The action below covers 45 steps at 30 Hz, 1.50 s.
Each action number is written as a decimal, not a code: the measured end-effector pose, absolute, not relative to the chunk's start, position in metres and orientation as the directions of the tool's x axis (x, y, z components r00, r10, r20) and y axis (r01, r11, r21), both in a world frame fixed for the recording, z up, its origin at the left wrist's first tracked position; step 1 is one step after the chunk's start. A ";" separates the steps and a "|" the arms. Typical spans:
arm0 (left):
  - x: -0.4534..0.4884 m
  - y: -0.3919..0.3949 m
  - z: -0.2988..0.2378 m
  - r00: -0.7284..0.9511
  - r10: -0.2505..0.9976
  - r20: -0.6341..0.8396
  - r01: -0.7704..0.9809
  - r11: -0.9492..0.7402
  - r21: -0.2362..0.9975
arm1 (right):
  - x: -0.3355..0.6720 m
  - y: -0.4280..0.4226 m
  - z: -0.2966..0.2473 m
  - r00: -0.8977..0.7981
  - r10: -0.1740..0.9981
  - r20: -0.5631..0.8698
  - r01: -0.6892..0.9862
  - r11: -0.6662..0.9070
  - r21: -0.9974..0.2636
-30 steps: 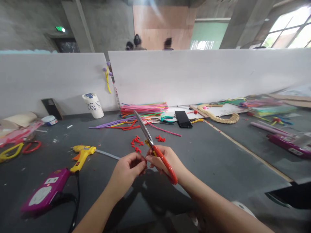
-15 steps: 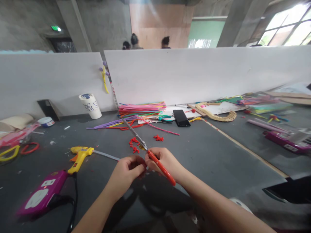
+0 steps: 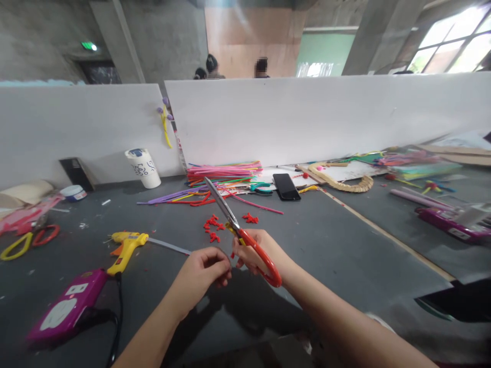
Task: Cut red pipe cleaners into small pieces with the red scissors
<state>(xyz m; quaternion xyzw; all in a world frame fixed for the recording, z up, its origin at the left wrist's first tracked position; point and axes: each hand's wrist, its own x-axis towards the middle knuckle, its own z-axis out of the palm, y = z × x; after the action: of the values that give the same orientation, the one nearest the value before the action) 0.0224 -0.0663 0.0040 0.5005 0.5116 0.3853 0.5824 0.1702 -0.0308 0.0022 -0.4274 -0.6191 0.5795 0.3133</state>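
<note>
My right hand is closed round the orange handles of a pair of scissors. Their blades are together and point up and away to the left. My left hand is just left of it, fingers pinched on a tiny red piece that I can barely make out. Both hands hover over the dark grey table. Small red pipe-cleaner scraps lie on the table just beyond the hands, with another red scrap to the right.
A pile of coloured pipe cleaners lies at the back by the white partition. Nearby are a black phone, a yellow glue gun, a purple power strip, a paper cup and a second purple power strip.
The scissors have tilted back up, the blades pointing higher than half a second ago. My left hand has drawn slightly away from the right, opening a small gap.
</note>
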 end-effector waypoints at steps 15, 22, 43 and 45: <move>0.020 -0.069 0.005 0.289 0.927 -0.238 -0.111 0.279 0.954 | 0.175 -0.031 0.004 -0.513 0.854 -0.089 0.181 0.007 -0.983; 0.019 -0.068 0.004 0.301 0.910 -0.285 -0.148 0.339 0.929 | 0.175 -0.032 0.006 -0.534 0.844 -0.058 0.161 0.035 -0.986; 0.005 -0.065 0.013 -0.228 0.967 0.114 0.016 -0.113 0.993 | 0.183 -0.048 0.004 -0.422 0.862 0.282 0.743 0.507 -0.437; 0.004 -0.066 0.015 -0.251 0.956 0.153 0.008 -0.156 0.988 | 0.184 -0.051 0.000 -0.448 0.850 0.275 0.772 0.524 -0.361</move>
<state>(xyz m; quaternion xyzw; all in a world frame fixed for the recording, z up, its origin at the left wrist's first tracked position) 0.0042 -0.0662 0.0149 0.4675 0.5156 0.5997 0.3950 0.1837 -0.0514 0.0004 -0.4793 -0.8461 0.0918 0.2146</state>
